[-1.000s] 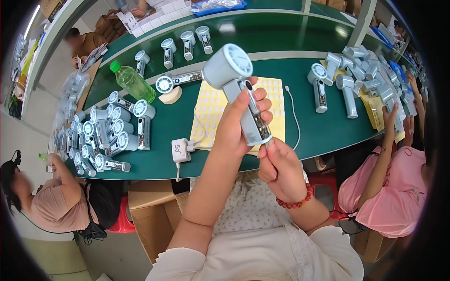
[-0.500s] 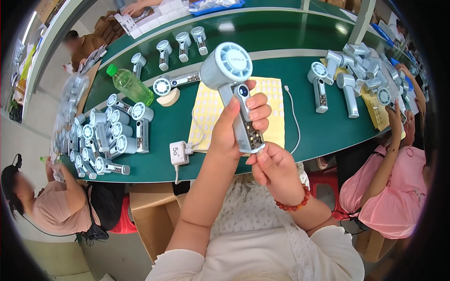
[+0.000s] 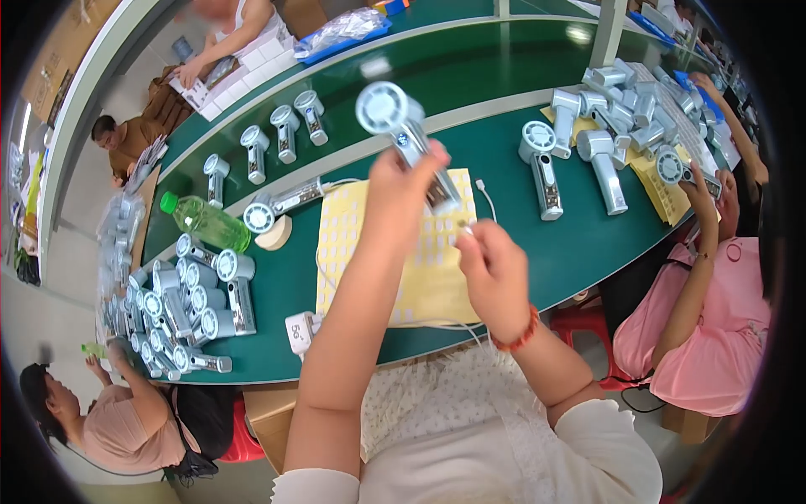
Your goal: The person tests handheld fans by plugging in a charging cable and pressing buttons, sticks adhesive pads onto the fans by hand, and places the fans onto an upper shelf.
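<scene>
My left hand (image 3: 407,181) grips a light-blue handheld fan (image 3: 417,144) by its handle, held over a yellow sheet (image 3: 344,223) dotted with white stickers. The fan's round head points up and away from me. Just below the handle's lower end, my right hand (image 3: 497,265) pinches the small plug of a white charging cable (image 3: 464,227). A narrow gap separates plug and fan. Part of the cable hangs below this hand. To the left of the sheet lies a white charger block (image 3: 299,333), and beyond it another fan (image 3: 290,200) lies on its side.
Several fans (image 3: 201,294) are heaped at the left, near a green bottle (image 3: 206,223). A few fans (image 3: 285,134) stand behind. A second white cable (image 3: 487,197) lies right of the sheet. More fans (image 3: 600,164) are piled at the right, beside a co-worker in pink (image 3: 705,328).
My left hand has lifted the fan slightly away from my right hand, which now shows the cable plug apart from the handle's end. The camera view has shifted.
</scene>
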A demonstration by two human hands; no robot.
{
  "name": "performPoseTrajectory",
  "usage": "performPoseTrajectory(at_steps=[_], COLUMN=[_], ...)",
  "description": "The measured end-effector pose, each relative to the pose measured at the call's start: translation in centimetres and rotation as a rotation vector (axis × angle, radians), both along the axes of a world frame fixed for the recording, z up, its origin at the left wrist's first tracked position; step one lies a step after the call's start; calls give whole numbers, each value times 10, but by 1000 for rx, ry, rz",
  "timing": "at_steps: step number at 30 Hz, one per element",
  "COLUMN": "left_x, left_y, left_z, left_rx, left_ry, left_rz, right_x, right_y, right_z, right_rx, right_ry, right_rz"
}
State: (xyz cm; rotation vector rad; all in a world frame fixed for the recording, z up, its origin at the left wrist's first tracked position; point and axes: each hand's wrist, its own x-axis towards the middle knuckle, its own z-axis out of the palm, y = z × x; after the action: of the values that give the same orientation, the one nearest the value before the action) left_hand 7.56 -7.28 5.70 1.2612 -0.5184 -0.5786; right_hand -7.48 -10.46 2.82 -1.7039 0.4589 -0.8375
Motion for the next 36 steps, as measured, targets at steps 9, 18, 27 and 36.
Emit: performPoseTrajectory(at_steps=[9,18,27,36], left_x=[215,304,99,-70], left_y=[-71,-76,-54,26], left_z=[-48,-103,-33,12], left_rx=[491,846,253,-544], left_ry=[-452,-599,-498,529], left_rz=[509,419,325,-374], right_x=[-36,-33,-46,-37], right_y=[-85,-131,-114,-9], right_z=[-25,-23,-14,25], right_rx=[-73,-138,540,727], right_ry=[276,617,-13,-150], right_rz=[-394,-420,-134,439])
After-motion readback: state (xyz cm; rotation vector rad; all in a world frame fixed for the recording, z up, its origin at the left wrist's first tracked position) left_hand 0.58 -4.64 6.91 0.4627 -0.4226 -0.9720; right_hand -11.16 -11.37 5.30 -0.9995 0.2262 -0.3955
